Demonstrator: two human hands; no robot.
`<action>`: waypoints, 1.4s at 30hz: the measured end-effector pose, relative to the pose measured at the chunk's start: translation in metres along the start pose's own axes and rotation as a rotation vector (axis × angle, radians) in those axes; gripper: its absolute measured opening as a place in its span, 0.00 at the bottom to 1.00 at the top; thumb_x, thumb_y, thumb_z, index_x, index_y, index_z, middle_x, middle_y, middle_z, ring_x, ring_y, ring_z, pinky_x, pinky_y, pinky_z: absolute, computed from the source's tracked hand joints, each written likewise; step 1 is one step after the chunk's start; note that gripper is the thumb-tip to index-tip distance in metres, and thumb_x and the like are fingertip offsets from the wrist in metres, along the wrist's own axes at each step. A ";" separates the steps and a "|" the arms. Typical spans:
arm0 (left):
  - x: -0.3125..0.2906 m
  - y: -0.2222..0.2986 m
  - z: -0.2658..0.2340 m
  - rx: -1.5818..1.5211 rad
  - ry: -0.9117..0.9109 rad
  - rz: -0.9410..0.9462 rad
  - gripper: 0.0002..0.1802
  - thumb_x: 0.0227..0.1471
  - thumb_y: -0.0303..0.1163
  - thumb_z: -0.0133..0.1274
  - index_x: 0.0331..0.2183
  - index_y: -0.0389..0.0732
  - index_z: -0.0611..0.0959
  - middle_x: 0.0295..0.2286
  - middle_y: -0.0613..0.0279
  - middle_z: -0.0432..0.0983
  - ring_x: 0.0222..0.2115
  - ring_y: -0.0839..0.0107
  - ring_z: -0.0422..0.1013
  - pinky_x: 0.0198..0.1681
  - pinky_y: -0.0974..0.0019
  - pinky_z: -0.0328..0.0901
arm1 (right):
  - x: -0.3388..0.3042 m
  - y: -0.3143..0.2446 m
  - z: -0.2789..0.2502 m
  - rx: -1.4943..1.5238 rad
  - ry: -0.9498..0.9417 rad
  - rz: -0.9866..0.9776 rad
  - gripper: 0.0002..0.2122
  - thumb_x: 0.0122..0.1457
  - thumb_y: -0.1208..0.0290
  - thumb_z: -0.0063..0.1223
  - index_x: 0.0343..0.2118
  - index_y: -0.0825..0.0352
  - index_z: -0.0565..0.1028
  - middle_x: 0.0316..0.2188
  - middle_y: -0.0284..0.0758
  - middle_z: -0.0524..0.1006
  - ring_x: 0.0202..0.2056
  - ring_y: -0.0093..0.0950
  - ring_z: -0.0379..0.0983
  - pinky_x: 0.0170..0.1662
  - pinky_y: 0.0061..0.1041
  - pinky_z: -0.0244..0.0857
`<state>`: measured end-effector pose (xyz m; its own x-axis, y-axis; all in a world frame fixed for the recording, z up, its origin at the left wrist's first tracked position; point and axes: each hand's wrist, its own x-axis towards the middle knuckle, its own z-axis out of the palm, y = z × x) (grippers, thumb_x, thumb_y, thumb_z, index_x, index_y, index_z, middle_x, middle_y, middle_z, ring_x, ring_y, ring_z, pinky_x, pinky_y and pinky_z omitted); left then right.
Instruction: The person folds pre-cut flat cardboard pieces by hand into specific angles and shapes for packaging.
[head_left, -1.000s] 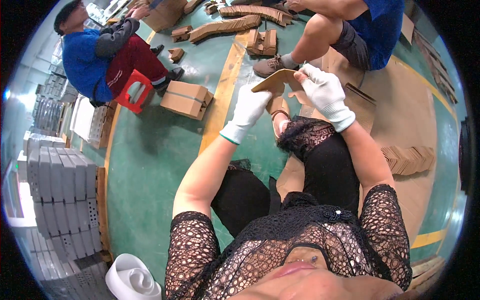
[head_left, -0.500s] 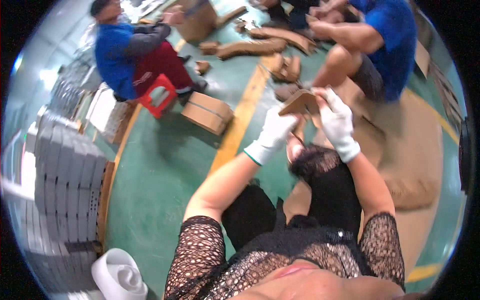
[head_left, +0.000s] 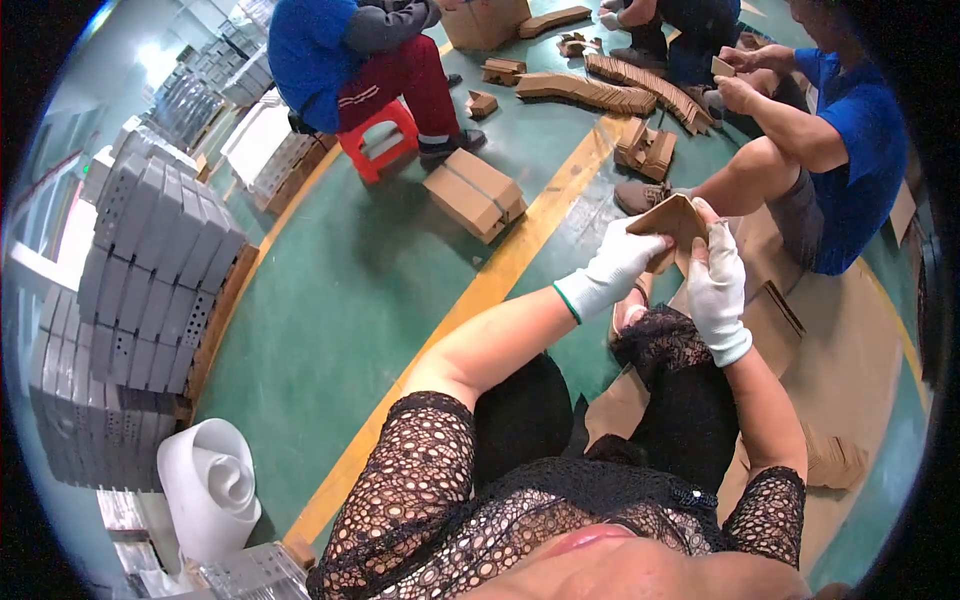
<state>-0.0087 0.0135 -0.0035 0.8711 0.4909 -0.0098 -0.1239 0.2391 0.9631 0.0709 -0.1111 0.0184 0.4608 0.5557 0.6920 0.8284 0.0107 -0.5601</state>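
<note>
A small brown cardboard piece [head_left: 664,222], creased into a peak, is held up between my two hands over my knees. My left hand [head_left: 612,262], in a white knit glove, grips its left side with the thumb on the near face. On the other side, my gloved right hand [head_left: 718,292] pinches the right flap; the fingertips look bare. Part of the piece is hidden behind the fingers. Below my right hand, a folded cardboard strip [head_left: 781,308] lies on a large cardboard sheet [head_left: 840,350]. Beside my right elbow is a stack of cardboard pieces [head_left: 832,458].
Two people in blue [head_left: 310,60] [head_left: 850,170] sit ahead, left and right, with another behind. Rows of folded cardboard [head_left: 585,92] and a strapped bundle [head_left: 474,194] lie on the green floor. Grey stacked parts [head_left: 150,270] and a white foam roll [head_left: 208,485] stand left.
The cardboard piece now shows a sharper peak, with my right hand lower along its flap. The whole view has swung, so surroundings sit farther right and higher.
</note>
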 end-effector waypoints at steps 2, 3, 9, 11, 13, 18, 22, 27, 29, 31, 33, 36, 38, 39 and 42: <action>0.000 -0.003 0.000 -0.091 -0.017 -0.024 0.15 0.42 0.24 0.54 0.37 0.34 0.78 0.28 0.65 0.75 0.29 0.78 0.69 0.34 0.71 0.66 | -0.008 0.005 -0.004 -0.012 -0.025 -0.023 0.21 0.51 0.88 0.39 0.50 0.67 0.64 0.44 0.43 0.71 0.46 0.38 0.68 0.51 0.29 0.59; 0.005 -0.013 -0.005 -0.093 0.004 -0.007 0.15 0.42 0.25 0.54 0.37 0.33 0.78 0.29 0.63 0.75 0.29 0.76 0.69 0.34 0.71 0.66 | -0.005 0.011 -0.001 -0.019 -0.037 -0.066 0.23 0.50 0.89 0.39 0.51 0.67 0.63 0.45 0.44 0.71 0.46 0.38 0.68 0.51 0.29 0.59; -0.004 -0.007 -0.002 -0.083 0.056 -0.164 0.13 0.42 0.25 0.53 0.34 0.31 0.78 0.29 0.60 0.75 0.30 0.73 0.70 0.35 0.71 0.66 | -0.010 0.012 -0.002 0.094 -0.096 -0.010 0.27 0.48 0.89 0.42 0.54 0.67 0.60 0.47 0.43 0.69 0.47 0.37 0.68 0.51 0.26 0.59; -0.001 -0.012 -0.005 -0.101 0.082 -0.114 0.13 0.42 0.25 0.53 0.34 0.31 0.78 0.29 0.60 0.75 0.30 0.73 0.70 0.34 0.71 0.66 | -0.009 0.004 0.001 0.085 -0.131 0.006 0.27 0.49 0.89 0.42 0.54 0.66 0.59 0.48 0.43 0.68 0.48 0.37 0.67 0.51 0.25 0.59; 0.001 -0.018 -0.002 -0.144 0.092 -0.024 0.12 0.40 0.26 0.54 0.32 0.33 0.79 0.27 0.62 0.75 0.27 0.76 0.70 0.31 0.72 0.66 | -0.013 0.013 0.000 0.059 -0.113 -0.075 0.27 0.49 0.88 0.41 0.55 0.65 0.59 0.49 0.44 0.67 0.49 0.37 0.66 0.52 0.27 0.58; 0.002 -0.012 -0.004 -0.246 0.009 -0.174 0.15 0.41 0.24 0.55 0.36 0.33 0.78 0.30 0.62 0.75 0.29 0.74 0.71 0.33 0.71 0.67 | -0.006 0.010 -0.001 0.016 -0.123 -0.076 0.30 0.46 0.90 0.43 0.55 0.66 0.58 0.50 0.44 0.66 0.50 0.39 0.64 0.54 0.28 0.56; 0.005 -0.007 -0.008 -0.137 0.000 -0.053 0.16 0.40 0.23 0.55 0.36 0.33 0.77 0.29 0.61 0.75 0.28 0.75 0.71 0.30 0.74 0.66 | -0.007 0.008 0.000 0.085 -0.120 -0.083 0.29 0.46 0.88 0.44 0.55 0.65 0.58 0.51 0.43 0.65 0.51 0.39 0.64 0.54 0.28 0.56; 0.010 0.004 -0.018 0.023 0.056 0.038 0.14 0.39 0.20 0.49 0.34 0.35 0.78 0.23 0.64 0.72 0.21 0.77 0.68 0.22 0.74 0.64 | -0.004 -0.001 -0.005 -0.063 -0.077 -0.086 0.23 0.51 0.80 0.49 0.52 0.65 0.62 0.47 0.44 0.69 0.46 0.40 0.67 0.49 0.29 0.61; 0.012 0.005 -0.023 0.153 0.037 0.145 0.12 0.39 0.20 0.48 0.32 0.35 0.78 0.22 0.66 0.71 0.21 0.78 0.67 0.22 0.75 0.64 | -0.001 -0.005 -0.019 -0.144 -0.099 0.031 0.15 0.53 0.74 0.50 0.46 0.67 0.70 0.38 0.44 0.74 0.40 0.39 0.71 0.44 0.29 0.65; 0.008 0.008 -0.020 0.237 0.064 0.239 0.09 0.39 0.21 0.49 0.29 0.35 0.78 0.21 0.65 0.71 0.22 0.78 0.67 0.25 0.73 0.64 | -0.009 -0.002 -0.025 -0.312 -0.096 0.026 0.07 0.53 0.69 0.49 0.33 0.65 0.73 0.26 0.39 0.75 0.29 0.38 0.73 0.33 0.32 0.67; 0.010 0.000 -0.016 0.399 0.033 0.369 0.09 0.38 0.21 0.50 0.29 0.36 0.77 0.21 0.63 0.72 0.23 0.77 0.68 0.27 0.73 0.64 | -0.021 0.005 -0.027 -0.436 -0.195 0.026 0.06 0.52 0.65 0.49 0.24 0.62 0.72 0.18 0.36 0.73 0.21 0.37 0.72 0.25 0.36 0.64; 0.011 -0.007 -0.003 0.535 -0.010 0.400 0.11 0.37 0.23 0.52 0.30 0.37 0.78 0.22 0.57 0.73 0.24 0.74 0.69 0.31 0.70 0.64 | -0.024 0.009 -0.039 -0.633 -0.260 0.059 0.07 0.50 0.64 0.50 0.24 0.60 0.73 0.17 0.37 0.73 0.21 0.37 0.72 0.25 0.35 0.64; 0.016 -0.015 0.004 0.628 -0.068 0.341 0.17 0.38 0.24 0.52 0.37 0.39 0.77 0.25 0.55 0.75 0.28 0.74 0.71 0.33 0.70 0.65 | -0.032 0.017 -0.048 -0.646 -0.184 0.126 0.08 0.50 0.61 0.49 0.21 0.60 0.73 0.17 0.37 0.74 0.21 0.38 0.72 0.25 0.36 0.64; 0.013 -0.014 0.015 0.680 -0.101 0.310 0.22 0.41 0.23 0.52 0.43 0.37 0.73 0.32 0.55 0.74 0.33 0.74 0.70 0.38 0.71 0.64 | -0.040 0.023 -0.057 -0.659 -0.157 0.164 0.08 0.50 0.62 0.49 0.21 0.60 0.72 0.17 0.37 0.73 0.21 0.38 0.71 0.25 0.35 0.63; 0.009 -0.023 0.007 0.444 -0.248 0.179 0.35 0.46 0.25 0.52 0.55 0.35 0.59 0.47 0.49 0.67 0.45 0.70 0.66 0.47 0.70 0.62 | -0.081 0.046 -0.083 -0.750 -0.080 0.299 0.10 0.52 0.62 0.48 0.20 0.61 0.72 0.17 0.38 0.72 0.21 0.38 0.70 0.26 0.35 0.63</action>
<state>0.0051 0.0061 -0.0233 0.9475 0.2660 0.1774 -0.1151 -0.2339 0.9654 0.0984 -0.2243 -0.0258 0.6961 0.5046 0.5107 0.6796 -0.6925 -0.2422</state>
